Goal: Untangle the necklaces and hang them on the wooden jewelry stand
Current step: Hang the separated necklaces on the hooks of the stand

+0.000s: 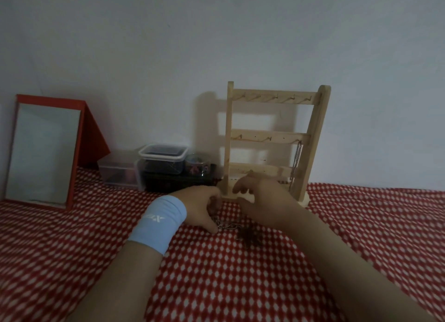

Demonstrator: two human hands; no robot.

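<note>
one silver chain already hangs from the rightmost hook of the middle rail on the wooden jewelry stand, which stands upright against the wall at the far edge of the red-and-white cloth. every other hook that shows on the top and middle rails is bare, and the lowest rail is partly hidden behind the hands. so by my reading the job is only begun: one piece hung, the rest to come.

the remaining necklaces lie in a small heap on the cloth just in front of the stand's base, between the two hands. a pale link chain and a darker clump run into each other there, and how many pieces it holds cannot be told.

the left hand, with a light blue wristband on its wrist, has its fingers curled and its thumb down on the end of the pale chain, seemingly pinching it. the right hand hovers over the heap with fingers loosely spread toward the stand's base, holding nothing that i can make out, though it is blurred.

what is left, i judge, is to pull the heap apart and hook each piece in turn.
</note>
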